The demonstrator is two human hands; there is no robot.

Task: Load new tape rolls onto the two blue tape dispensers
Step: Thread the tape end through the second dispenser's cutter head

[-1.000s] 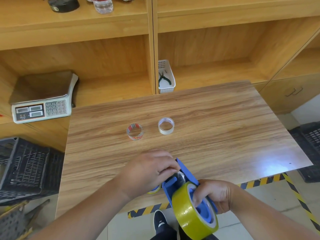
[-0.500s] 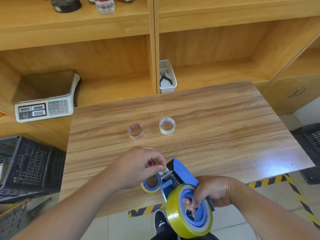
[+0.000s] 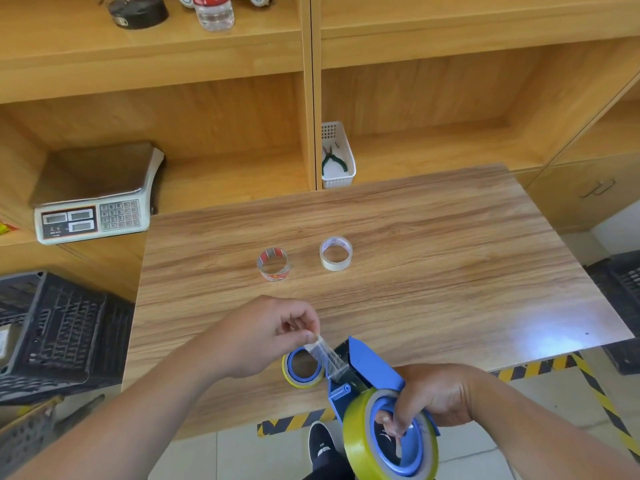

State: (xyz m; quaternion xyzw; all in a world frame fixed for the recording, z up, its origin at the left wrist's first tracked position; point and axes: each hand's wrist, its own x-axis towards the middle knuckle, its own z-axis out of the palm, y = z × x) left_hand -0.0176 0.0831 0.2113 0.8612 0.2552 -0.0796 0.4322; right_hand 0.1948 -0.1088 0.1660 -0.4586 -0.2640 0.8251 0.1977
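At the near table edge the right hand (image 3: 436, 396) grips the blue tape dispenser (image 3: 367, 370) with its yellow roll (image 3: 360, 441) loaded, nose pointing away and left. The left hand (image 3: 263, 336) is the nearer one to that nose — it pinches the clear tape end (image 3: 327, 355). The second dispenser (image 3: 303, 368) sits just beside, mostly hidden — only its ring shows.

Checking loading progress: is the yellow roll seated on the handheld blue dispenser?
Seated: the yellow roll rings the blue dispenser's hub, gripped by the right hand. The left hand pinches the clear tape end.
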